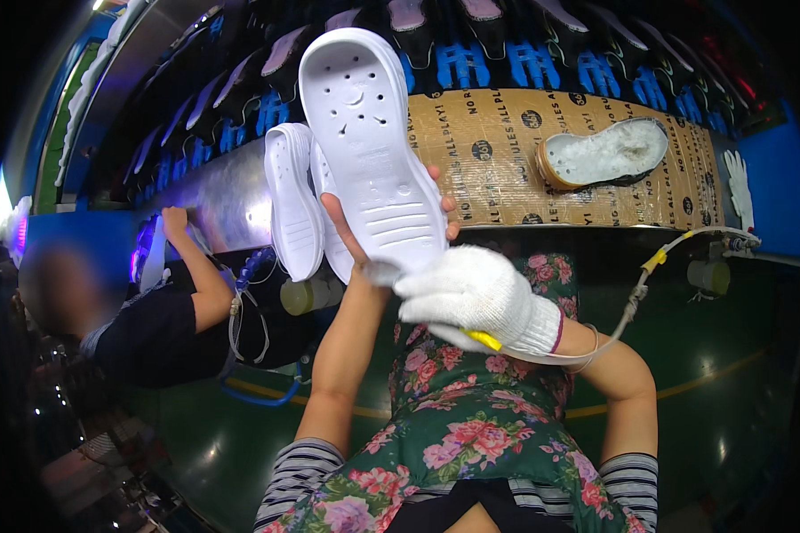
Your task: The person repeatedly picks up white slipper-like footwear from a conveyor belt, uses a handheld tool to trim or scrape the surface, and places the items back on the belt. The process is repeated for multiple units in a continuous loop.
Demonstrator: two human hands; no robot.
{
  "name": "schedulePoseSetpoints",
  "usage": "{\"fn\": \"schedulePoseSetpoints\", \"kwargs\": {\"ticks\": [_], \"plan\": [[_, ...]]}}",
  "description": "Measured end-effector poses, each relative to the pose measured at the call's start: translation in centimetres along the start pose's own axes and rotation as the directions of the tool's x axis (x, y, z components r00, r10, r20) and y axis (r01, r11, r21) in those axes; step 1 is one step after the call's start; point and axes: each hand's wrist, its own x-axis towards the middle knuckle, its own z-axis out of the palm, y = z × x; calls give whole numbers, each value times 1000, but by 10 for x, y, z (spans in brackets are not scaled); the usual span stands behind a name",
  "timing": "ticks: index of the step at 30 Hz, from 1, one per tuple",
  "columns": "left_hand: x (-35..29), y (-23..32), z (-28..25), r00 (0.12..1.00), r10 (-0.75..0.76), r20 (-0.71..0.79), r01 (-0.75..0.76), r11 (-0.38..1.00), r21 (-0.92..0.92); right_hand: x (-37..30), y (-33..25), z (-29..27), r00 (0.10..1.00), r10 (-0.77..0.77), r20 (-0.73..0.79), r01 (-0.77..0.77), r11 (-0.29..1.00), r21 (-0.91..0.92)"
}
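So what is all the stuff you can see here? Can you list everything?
White shoe sole: one, white with small holes, held up in the middle.
More white soles: at least two, white, just behind the held one, to its left.
Fluffy-lined sole: one, white fluff with a tan edge, lying on the brown sheet at right.
Brown printed sheet: one, tan, on the bench ahead.
Blue holders: a row, blue, along the top, carrying dark shoe parts.
White glove: one, far right edge.
Another person: one, dark top, at left.
Cable with yellow piece: one, pale, at right.
Flowered apron: one, green and pink, below.
Left hand: bare, holding the sole.
Right hand: in a white glove, at the sole's lower end.
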Motion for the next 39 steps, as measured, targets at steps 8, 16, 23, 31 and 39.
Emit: {"fn": "schedulePoseSetpoints", "kwargs": {"ticks": [8,16,23,31,39], "plan": [[16,24,-1,955,-255,153,223,954,200,1,3,-1,994,-106,2,106,992,-65],[21,27,0,915,-349,204,298,923,242,11,-15,-18,995,57,-85,-61,997,-49],[24,33,4,894,-427,136,380,883,275,-11,-22,0,987,-82,139,100,987,-128],[29,42,17,875,-470,114,411,848,335,-6,-13,-3,995,-43,89,56,986,-157],[30,43,0,885,-443,144,373,859,351,4,-16,-1,987,153,-54,-151,988,38]]}}
